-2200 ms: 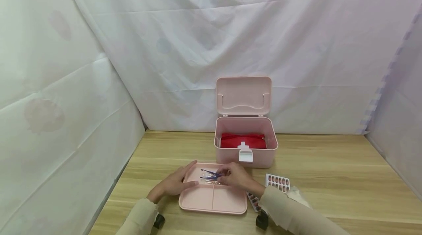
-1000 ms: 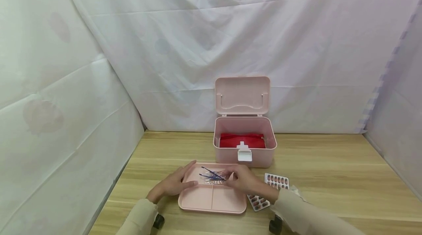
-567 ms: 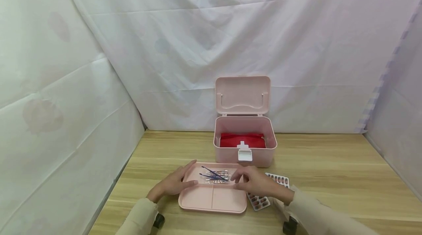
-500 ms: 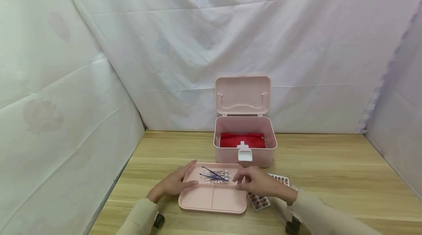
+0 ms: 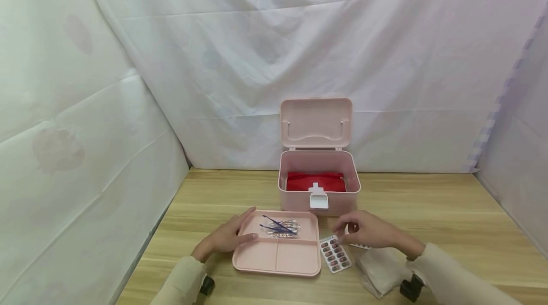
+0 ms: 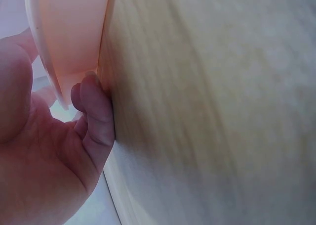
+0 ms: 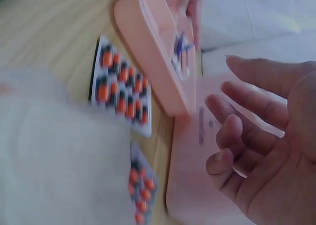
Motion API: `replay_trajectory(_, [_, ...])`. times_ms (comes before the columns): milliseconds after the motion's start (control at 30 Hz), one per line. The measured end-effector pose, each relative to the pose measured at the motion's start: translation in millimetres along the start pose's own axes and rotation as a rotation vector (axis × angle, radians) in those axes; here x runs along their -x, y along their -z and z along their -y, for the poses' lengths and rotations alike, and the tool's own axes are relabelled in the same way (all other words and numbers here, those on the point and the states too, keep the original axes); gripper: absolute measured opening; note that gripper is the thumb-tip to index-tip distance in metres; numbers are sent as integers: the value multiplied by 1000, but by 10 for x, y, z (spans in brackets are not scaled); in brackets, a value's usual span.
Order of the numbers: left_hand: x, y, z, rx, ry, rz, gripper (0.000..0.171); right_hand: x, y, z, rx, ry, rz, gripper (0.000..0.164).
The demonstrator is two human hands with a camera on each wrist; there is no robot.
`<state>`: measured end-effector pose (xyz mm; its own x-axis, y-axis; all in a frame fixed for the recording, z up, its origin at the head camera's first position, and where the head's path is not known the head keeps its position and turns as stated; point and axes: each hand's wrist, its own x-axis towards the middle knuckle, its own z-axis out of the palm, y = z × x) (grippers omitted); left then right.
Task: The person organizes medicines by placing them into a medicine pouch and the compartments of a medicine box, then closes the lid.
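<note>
My left hand (image 5: 224, 237) grips the left edge of a pink divided tray (image 5: 277, 274). In the left wrist view, the curled smaller fingers (image 6: 96, 111) lie outside the tray's wall. Blue tweezers (image 5: 278, 225) rest on a pile of small clear-wrapped sticks (image 5: 288, 235) in the tray's rear compartment. Right of the tray, my right hand (image 5: 370, 229) hovers with loosely bent fingers and nothing in them. Below its fingertips lies a blister pack of capsules (image 5: 335, 253); a second pack (image 7: 142, 190) is mostly hidden by the hand in the head view.
Behind the tray stands a pink box (image 5: 295, 202) with its lid (image 5: 317, 122) raised and a red zipped pouch (image 5: 314, 181) inside. A folded white packet (image 5: 383, 269) lies under the right forearm. White cloth (image 5: 239, 67) hangs behind the wooden table (image 5: 428, 210).
My right hand has let go of the blue tweezers, left them on the pile in the tray, and moved right over the blister packs. The left hand has stayed on the tray.
</note>
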<state>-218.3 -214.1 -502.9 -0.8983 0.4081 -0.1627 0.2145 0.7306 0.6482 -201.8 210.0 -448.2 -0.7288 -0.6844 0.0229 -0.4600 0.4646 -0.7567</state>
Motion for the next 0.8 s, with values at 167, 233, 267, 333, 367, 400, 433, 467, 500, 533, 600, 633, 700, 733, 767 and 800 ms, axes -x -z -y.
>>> replay_trajectory(167, [6, -4, -7, 9, 5, 1, 80, 181, 157, -183, -21, -22, 25, 26])
replay_trajectory(233, [14, -2, -14, 13, 7, 0, 80, 247, 206, -258, -36, -25, 37, 28])
replay_trajectory(267, [20, 1, -18, 16, 7, -2, 80, 279, 226, -295, -46, -30, 43, 29])
replay_trajectory(333, [24, 7, -23, 13, 10, -2, 80, 336, 253, -361, -56, -40, 50, 30])
replay_trajectory(367, [27, 13, -26, 5, 8, 1, 80, 361, 261, -393, -61, -44, 54, 31])
replay_trajectory(400, [27, 18, -27, 6, 5, -1, 80, 381, 266, -419, -61, -49, 58, 32])
replay_trajectory(433, [25, 24, -28, 4, 4, -2, 80, 401, 268, -446, -57, -57, 63, 32])
replay_trajectory(467, [21, 29, -28, 4, -1, -4, 80, 417, 267, -470, -53, -64, 68, 33])
replay_trajectory(500, [16, 34, -29, 1, -1, -2, 80, 433, 265, -491, -48, -74, 76, 34])
replay_trajectory(533, [11, 37, -30, 1, -3, -2, 80, 449, 263, -511, -47, -82, 86, 35])
replay_trajectory(600, [-2, 40, -31, 4, -8, -6, 80, 483, 257, -551, -44, -86, 107, 37])
replay_trajectory(633, [-6, 40, -33, -2, -9, -3, 80, 500, 254, -572, -43, -79, 118, 37])
replay_trajectory(700, [-9, 36, -36, -9, -11, 2, 80, 531, 249, -611, -44, -47, 137, 38])
replay_trajectory(733, [-9, 32, -36, -12, -14, 4, 80, 543, 248, -629, -37, -21, 143, 38])
replay_trajectory(767, [-11, 28, -33, -16, -17, 8, 80, 554, 247, -645, -31, 0, 148, 39])
replay_trajectory(800, [-11, 24, -31, -18, -18, 11, 80, 562, 247, -657, -23, 19, 153, 39])
